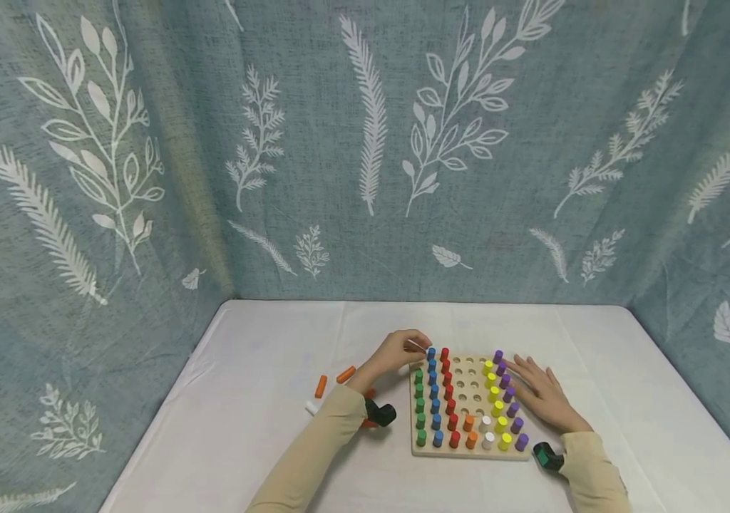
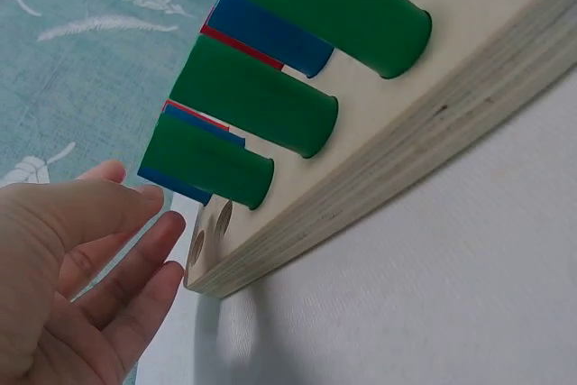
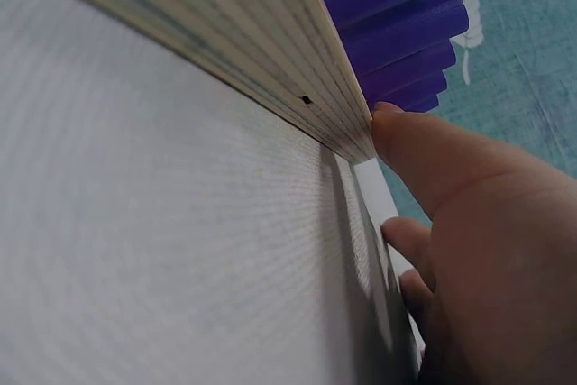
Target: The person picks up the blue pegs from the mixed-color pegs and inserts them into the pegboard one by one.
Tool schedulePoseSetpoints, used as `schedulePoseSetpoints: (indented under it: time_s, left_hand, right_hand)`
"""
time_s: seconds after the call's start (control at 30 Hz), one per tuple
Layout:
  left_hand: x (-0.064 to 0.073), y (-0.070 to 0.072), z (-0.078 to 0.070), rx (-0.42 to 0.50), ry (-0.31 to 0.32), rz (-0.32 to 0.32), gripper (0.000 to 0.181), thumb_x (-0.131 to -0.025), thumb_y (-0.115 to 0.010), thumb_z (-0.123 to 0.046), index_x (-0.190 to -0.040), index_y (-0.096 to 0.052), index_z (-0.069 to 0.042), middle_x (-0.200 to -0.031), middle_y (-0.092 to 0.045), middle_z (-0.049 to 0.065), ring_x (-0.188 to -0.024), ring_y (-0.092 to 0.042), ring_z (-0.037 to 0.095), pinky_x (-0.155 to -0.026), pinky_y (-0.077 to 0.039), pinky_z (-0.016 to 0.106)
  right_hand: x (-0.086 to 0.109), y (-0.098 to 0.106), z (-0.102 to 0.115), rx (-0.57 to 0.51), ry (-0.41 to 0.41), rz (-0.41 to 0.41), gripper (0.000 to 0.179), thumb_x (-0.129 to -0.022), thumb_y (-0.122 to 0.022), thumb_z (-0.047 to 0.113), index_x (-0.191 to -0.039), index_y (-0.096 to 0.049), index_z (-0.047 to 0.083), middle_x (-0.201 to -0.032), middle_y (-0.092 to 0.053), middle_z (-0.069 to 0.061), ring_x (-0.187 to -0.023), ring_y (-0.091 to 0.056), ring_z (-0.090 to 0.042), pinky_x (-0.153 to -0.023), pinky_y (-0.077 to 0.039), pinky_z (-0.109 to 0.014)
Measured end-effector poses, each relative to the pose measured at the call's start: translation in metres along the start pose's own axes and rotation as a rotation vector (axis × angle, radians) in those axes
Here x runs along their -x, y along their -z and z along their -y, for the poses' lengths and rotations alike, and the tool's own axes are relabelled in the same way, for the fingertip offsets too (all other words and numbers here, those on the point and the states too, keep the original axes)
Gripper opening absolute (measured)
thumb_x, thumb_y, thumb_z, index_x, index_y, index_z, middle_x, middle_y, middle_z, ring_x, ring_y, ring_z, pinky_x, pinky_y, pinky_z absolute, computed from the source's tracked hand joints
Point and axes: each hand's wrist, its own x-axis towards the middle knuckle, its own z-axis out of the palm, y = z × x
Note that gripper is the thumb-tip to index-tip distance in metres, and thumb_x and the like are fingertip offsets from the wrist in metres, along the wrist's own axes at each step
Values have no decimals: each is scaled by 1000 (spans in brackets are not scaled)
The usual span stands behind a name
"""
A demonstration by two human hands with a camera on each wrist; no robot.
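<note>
A wooden pegboard (image 1: 470, 456) lies on the table with rows of coloured pegs standing in it. At its far left corner, my left hand (image 1: 397, 351) has thumb and index finger at the top of the farthest blue peg (image 1: 432, 353), seemingly pinching it; the wrist view partly hides the contact. Beside the hand stand green pegs (image 2: 257, 96), with two bare holes beyond them. My right hand (image 1: 541, 392) lies along the board's right side with fingers extended. Its thumb (image 3: 433, 146) touches the board's edge by the purple pegs (image 1: 509, 394).
Loose orange pegs (image 1: 321, 386) and a white peg (image 1: 311, 408) lie left of the board, some partly behind the left forearm. Red pegs (image 1: 448, 392) and yellow pegs (image 1: 495, 394) flank two columns of mostly bare holes. A patterned curtain (image 1: 339, 142) hangs behind the white table (image 1: 262, 427).
</note>
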Motion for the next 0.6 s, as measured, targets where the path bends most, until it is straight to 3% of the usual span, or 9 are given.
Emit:
schedulePoseSetpoints:
  time_s: [0.37,0.6]
  left_hand:
    - [8,11,-2,-71,0,-34,21,-90,-58,-7,-111,-62,-3,-106,-64,11,-95,-63,24,-80,-52,30]
    - [15,24,1,-105,-20,-56,24,-93,-55,-9,-115,-59,-1,-109,-62,12,-100,-61,26,-85,-51,33]
  right_hand:
    - [-1,2,3,-40,27,-42,44,-93,-54,27,-131,-51,6,-141,-34,-28,-132,-19,-52,-105,-2,-67]
    - [-6,4,6,-42,16,-51,41,-93,-55,27,-127,-54,5,-138,-38,-29,-131,-21,-52,-104,-1,-68]
